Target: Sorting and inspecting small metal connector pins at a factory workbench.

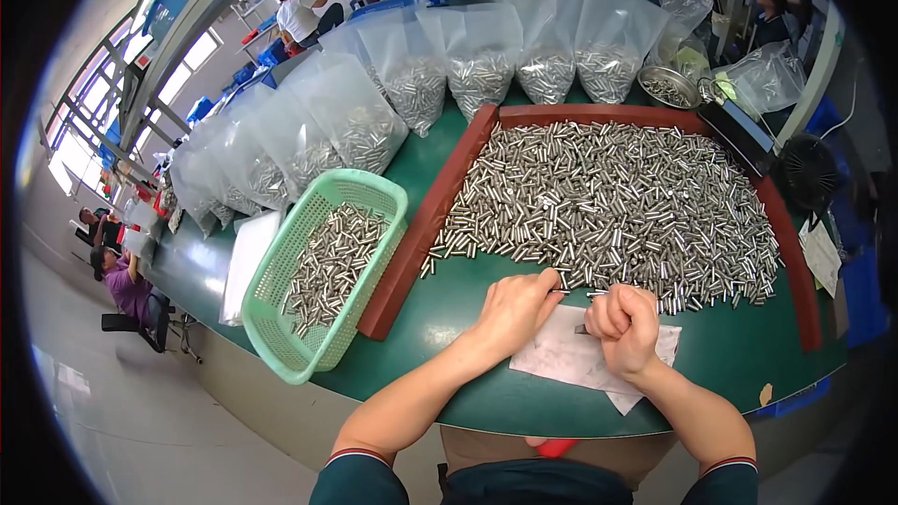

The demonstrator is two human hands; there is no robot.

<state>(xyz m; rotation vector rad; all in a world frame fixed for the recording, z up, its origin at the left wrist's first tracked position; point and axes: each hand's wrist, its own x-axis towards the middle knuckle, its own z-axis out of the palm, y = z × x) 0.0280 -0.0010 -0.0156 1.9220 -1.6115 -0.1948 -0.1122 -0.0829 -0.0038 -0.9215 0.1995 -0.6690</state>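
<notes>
1. Right hand [625,320] curled into a fist over the paper sheet [578,355]; what it pinches, can't tell.
2. Left hand [514,310] fingers pressed together, tips on a metal pin [559,288] at the near edge of the pin pile [617,206].
3. Risk: a careless sweep could roll loose pins off the table edge.
4. Green basket [281,318] sits left, partly filled; bagged pins [482,70] behind it.

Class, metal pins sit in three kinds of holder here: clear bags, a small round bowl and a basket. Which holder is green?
The mesh basket, left of the red frame, is green; the bags are clear plastic and the bowl is bare metal.
</notes>
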